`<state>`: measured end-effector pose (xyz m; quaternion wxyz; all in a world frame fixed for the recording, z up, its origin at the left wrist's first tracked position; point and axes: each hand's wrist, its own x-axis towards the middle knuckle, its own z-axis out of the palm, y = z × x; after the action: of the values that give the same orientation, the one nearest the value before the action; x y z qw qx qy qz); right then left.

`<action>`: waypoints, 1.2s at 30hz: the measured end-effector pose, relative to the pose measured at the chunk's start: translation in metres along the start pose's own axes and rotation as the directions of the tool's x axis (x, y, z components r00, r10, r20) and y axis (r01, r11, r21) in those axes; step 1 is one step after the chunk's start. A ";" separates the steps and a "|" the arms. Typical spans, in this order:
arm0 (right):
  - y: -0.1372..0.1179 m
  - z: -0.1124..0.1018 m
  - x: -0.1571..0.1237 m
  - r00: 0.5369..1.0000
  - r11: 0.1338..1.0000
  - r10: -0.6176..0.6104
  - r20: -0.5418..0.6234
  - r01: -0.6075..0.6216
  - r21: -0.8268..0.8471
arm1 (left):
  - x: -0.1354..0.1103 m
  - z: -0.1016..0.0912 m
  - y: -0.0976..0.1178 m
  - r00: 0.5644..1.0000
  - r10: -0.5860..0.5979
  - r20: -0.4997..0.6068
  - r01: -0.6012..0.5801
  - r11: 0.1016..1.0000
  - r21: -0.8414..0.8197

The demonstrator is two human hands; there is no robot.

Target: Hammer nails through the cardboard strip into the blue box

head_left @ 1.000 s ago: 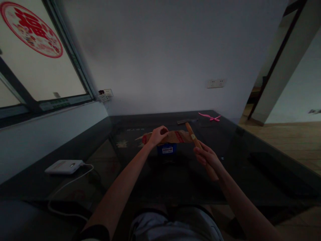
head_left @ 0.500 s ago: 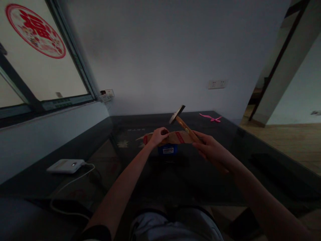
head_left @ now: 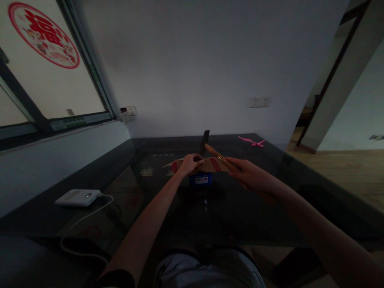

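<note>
In my right hand [head_left: 250, 173] is the wooden handle of a hammer [head_left: 216, 153], gripped with the fingers wrapped round it. The dark hammer head is low, close to the fingers of my left hand [head_left: 190, 162]. That left hand rests on a strip of brown cardboard [head_left: 220, 165] with red printing, its thumb and fingertips curled together. Whatever sits between them is too small and dark to make out. Beneath the cardboard stands a blue box [head_left: 200, 179] with a white label, on the dark table top [head_left: 192, 218].
A white power bank [head_left: 78, 198] with a pale cable [head_left: 72, 229] lies at the table's left. A pink ribbon-like thing [head_left: 255, 143] is near the far right corner. Behind the table rises a wall with sockets [head_left: 260, 102]; a window [head_left: 54, 88] is at left.
The hammer head has swung down and slightly left, from above the cardboard to beside my left fingertips. My left hand and the cardboard stay in place.
</note>
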<state>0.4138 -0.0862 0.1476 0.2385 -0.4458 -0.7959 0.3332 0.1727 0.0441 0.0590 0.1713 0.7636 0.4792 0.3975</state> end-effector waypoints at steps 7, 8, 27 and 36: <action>0.003 0.003 -0.001 0.999 0.999 0.037 0.019 -0.037 -0.011 | 0.000 -0.001 0.003 0.999 -0.044 0.004 0.043 0.999 0.021; 0.003 0.003 -0.001 0.999 0.999 0.034 0.007 -0.033 -0.013 | 0.000 -0.001 0.004 0.999 -0.040 0.005 0.040 0.999 0.014; 0.006 0.005 -0.001 1.000 0.999 0.017 0.014 -0.017 -0.040 | 0.001 -0.002 0.003 1.000 -0.022 0.009 0.022 0.998 0.054; 0.007 0.004 -0.002 1.000 1.000 0.001 -0.016 -0.001 -0.020 | 0.000 -0.002 0.006 0.999 -0.048 0.016 0.048 0.999 -0.006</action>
<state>0.4158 -0.0865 0.1401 0.2401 -0.4512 -0.7970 0.3217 0.1748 0.0409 0.0636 0.1870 0.7542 0.4949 0.3889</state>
